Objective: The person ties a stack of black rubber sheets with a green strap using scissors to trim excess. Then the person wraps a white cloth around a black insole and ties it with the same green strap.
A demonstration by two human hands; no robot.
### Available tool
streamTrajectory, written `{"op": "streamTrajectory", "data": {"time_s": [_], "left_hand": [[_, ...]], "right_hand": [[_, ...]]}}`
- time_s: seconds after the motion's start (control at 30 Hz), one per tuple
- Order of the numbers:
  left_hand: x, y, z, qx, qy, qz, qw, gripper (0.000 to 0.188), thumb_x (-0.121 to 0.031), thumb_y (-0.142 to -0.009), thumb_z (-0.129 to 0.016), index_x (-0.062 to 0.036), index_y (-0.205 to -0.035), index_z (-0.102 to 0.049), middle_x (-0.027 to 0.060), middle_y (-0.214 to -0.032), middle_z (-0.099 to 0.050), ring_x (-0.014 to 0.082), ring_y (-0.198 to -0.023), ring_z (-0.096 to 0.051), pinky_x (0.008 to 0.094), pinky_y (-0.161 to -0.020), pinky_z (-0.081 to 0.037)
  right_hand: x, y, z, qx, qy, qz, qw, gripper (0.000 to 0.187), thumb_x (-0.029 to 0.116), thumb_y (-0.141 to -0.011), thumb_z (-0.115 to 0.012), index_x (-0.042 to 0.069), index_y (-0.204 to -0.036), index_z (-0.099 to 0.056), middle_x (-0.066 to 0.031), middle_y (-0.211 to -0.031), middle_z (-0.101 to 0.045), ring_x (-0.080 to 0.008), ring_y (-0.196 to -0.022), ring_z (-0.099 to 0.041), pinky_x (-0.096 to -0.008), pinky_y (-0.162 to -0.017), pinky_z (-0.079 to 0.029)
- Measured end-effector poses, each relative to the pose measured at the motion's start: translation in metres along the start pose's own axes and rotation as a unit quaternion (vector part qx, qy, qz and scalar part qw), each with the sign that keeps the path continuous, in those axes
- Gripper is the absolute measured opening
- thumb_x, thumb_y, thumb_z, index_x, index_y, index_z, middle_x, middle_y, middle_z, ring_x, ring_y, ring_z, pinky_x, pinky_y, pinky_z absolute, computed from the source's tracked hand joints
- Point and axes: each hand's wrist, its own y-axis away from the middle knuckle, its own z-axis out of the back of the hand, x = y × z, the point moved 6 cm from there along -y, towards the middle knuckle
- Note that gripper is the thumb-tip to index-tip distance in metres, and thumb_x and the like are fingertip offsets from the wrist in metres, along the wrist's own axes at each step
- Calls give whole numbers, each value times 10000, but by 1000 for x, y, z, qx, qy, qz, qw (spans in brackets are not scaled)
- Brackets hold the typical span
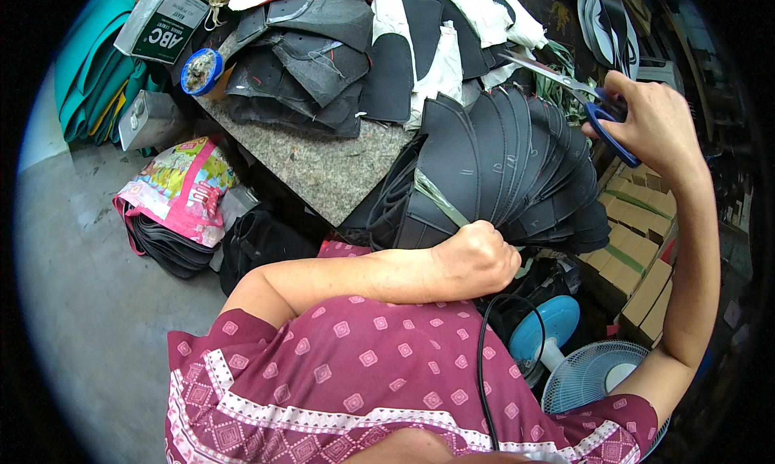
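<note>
My left hand (476, 258) is closed in a fist on the end of a pale green strip (436, 196). The strip lies across a fanned bundle of black stitched pieces (504, 161), which leans against the table's near right corner. Up at the right, my right hand (658, 125) grips scissors (609, 133) with blue handles. Their metal blades point left, above the far side of the bundle and apart from the strip. What the left fist covers inside its fingers is hidden.
Black cut pieces (307, 60) and white scraps (444, 68) are heaped on the grey-topped table (315, 165). A blue-rimmed tub (202, 71) stands at its left edge. A pink bag (178, 189) sits on the floor, left. Cartons (634, 246) and a fan (593, 375) are at the right.
</note>
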Motion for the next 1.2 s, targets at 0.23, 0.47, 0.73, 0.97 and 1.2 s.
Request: {"op": "streamTrajectory", "data": {"time_s": [0.23, 0.47, 0.73, 0.97, 1.2], "left_hand": [[-2, 0, -3, -9, 4, -4, 1000, 136, -186, -677, -602, -120, -585, -526, 21, -514, -494, 168, -496, -540, 322, -488, -393], [-2, 1, -3, 8, -6, -8, 1000, 150, -210, -676, -612, -128, -601, -511, 6, -547, -509, 144, -516, -537, 294, -507, -415], [-3, 1, -4, 1, -18, -13, 1000, 171, -210, -668, -621, -118, -586, -503, 7, -533, -503, 146, -497, -532, 297, -493, -414], [-3, 1, -2, -3, -11, -11, 1000, 169, -207, -665, -628, -116, -592, -506, 6, -533, -502, 147, -498, -532, 295, -493, -416], [-2, 1, -3, 11, -16, -14, 1000, 162, -211, -678, -624, -120, -602, -514, 5, -541, -516, 147, -510, -546, 298, -501, -420]], "right_hand": [[36, 1, 29, -35, 165, 102, 980, 421, 420, -614, -899, 89, -799, -717, -59, -598, -635, -169, -542, -561, -319, -850, -416], [59, -12, 48, -39, 155, 154, 975, 437, 439, -549, -906, 83, -712, -711, -54, -542, -596, -181, -502, -519, -321, -834, -406], [44, -17, 39, 5, 159, 105, 982, 455, 450, -533, -905, 71, -690, -708, -60, -542, -592, -192, -506, -519, -327, -842, -401], [54, -21, 40, -8, 169, 137, 976, 384, 379, -543, -907, 83, -655, -691, -52, -546, -593, -211, -533, -552, -347, -865, -411], [32, -23, 39, -62, 133, 169, 975, 272, 237, -599, -865, 80, -720, -679, -64, -574, -586, -235, -589, -578, -361, -840, -414]]}}
